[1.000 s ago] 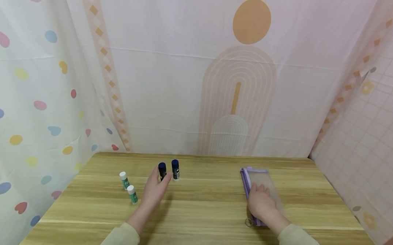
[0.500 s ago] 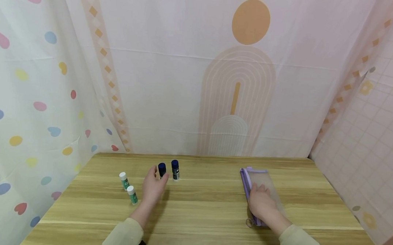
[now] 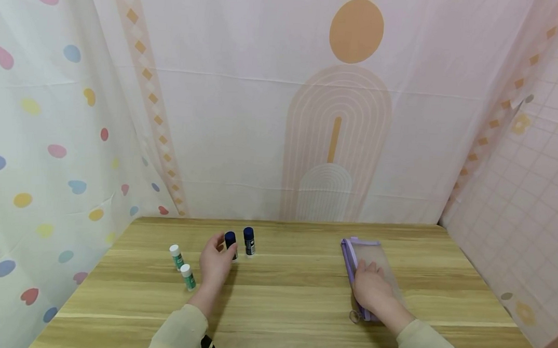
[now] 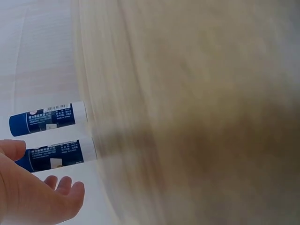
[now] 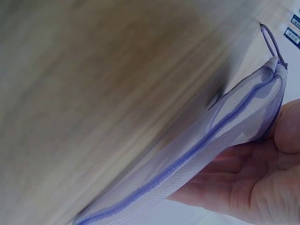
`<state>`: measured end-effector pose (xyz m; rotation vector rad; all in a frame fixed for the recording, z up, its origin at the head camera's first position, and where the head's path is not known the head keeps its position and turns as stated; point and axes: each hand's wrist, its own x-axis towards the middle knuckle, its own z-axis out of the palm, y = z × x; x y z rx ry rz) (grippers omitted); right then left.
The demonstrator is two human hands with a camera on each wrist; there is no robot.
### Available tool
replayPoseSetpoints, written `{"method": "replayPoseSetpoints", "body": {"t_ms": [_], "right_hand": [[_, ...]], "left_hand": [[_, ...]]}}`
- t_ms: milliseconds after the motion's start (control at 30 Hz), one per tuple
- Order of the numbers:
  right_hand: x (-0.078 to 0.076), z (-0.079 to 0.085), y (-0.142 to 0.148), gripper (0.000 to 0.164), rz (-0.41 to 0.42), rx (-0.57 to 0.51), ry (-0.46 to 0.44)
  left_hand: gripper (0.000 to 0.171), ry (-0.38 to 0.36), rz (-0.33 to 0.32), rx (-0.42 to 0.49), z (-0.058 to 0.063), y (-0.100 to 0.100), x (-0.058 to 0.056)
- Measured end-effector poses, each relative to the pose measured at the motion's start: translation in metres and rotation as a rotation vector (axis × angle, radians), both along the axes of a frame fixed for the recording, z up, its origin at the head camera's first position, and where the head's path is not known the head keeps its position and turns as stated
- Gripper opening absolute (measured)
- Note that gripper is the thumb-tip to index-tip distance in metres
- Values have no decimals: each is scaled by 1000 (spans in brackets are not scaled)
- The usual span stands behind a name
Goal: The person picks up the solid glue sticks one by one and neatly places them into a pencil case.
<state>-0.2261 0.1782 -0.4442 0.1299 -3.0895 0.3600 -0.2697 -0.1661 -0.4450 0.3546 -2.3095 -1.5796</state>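
Observation:
Two dark blue glue sticks stand upright side by side on the table, the left one (image 3: 230, 239) and the right one (image 3: 249, 242). Around the left one my left hand (image 3: 215, 263) is loosely spread, thumb and fingers apart. In the left wrist view the thumb (image 4: 13, 149) overlaps the cap of that glue stick (image 4: 58, 155), and the other fingers lie below it with a gap. My right hand (image 3: 374, 290) rests with loosely bent fingers on a flat mesh zipper pouch (image 3: 373, 251) with purple edging. The right wrist view shows its palm beside the mesh.
Two green glue sticks with white caps, the farther one (image 3: 176, 258) and the nearer one (image 3: 188, 278), stand left of my left hand. A ring pull (image 3: 354, 316) hangs off the pouch's near end. Patterned curtains (image 3: 243, 141) rise behind the wooden table (image 3: 292, 299).
My left hand has let go of the left blue glue stick and drawn back slightly to the left; more of the stick's base shows. My right hand stays on the pouch.

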Motion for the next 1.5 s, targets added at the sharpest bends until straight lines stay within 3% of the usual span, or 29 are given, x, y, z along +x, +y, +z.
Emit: {"method": "replayPoseSetpoints", "body": {"t_ms": [300, 767, 1033, 1200, 1333, 1500], "right_hand": [[1, 1, 1, 54, 15, -5, -12], [-1, -1, 2, 55, 28, 3, -7], [-1, -2, 3, 55, 18, -4, -7], [-2, -3, 4, 55, 21, 1, -3], [-2, -3, 3, 56, 25, 0, 11], [-1, -2, 3, 56, 35, 4, 17]], "left_hand": [[42, -26, 18, -4, -2, 0, -6], [32, 26, 39, 9, -6, 0, -5], [34, -8, 11, 75, -4, -2, 0], [38, -45, -14, 176, -2, -2, 4], [38, -72, -57, 274, 0, 2, 8], [38, -114, -140, 322, 3, 10, 13]]}}
